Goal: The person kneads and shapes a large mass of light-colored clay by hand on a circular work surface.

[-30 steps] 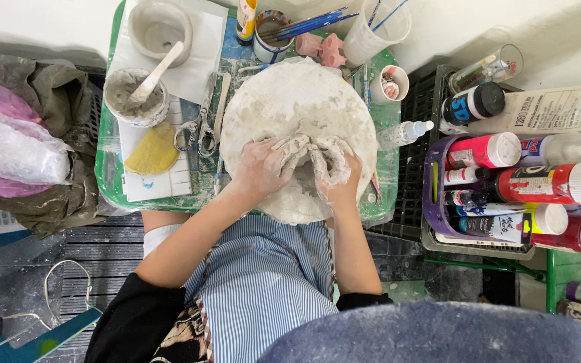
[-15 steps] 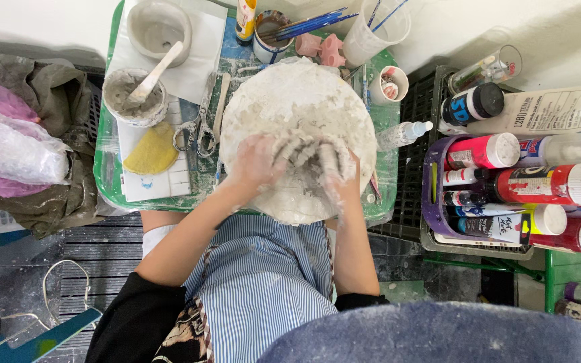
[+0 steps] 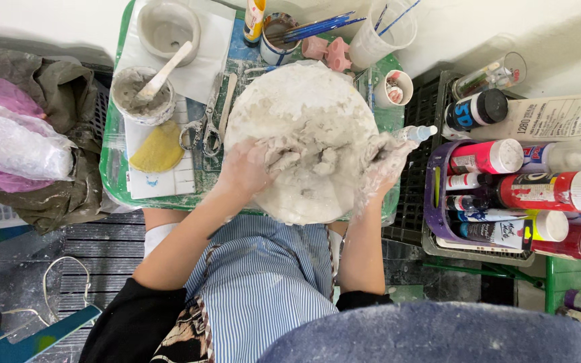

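1. A big round white dome of wet clay sits in the middle of a green plastic tray.
2. The left hand lies on the near left side of the dome, fingers bent and pressing into a lumpy grey patch.
3. The right hand lies on the dome's right edge, fingers spread flat, gripping nothing.
4. Most of the dome looks smooth. The lumpy patch near the front looks rough, so I think smoothing there is left.
5. Left of the dome lie metal scissors, a yellow sponge and a grey cup of paste with a stick.
6. Right of the dome stands a purple basket of paint bottles, close to the right hand's elbow room.
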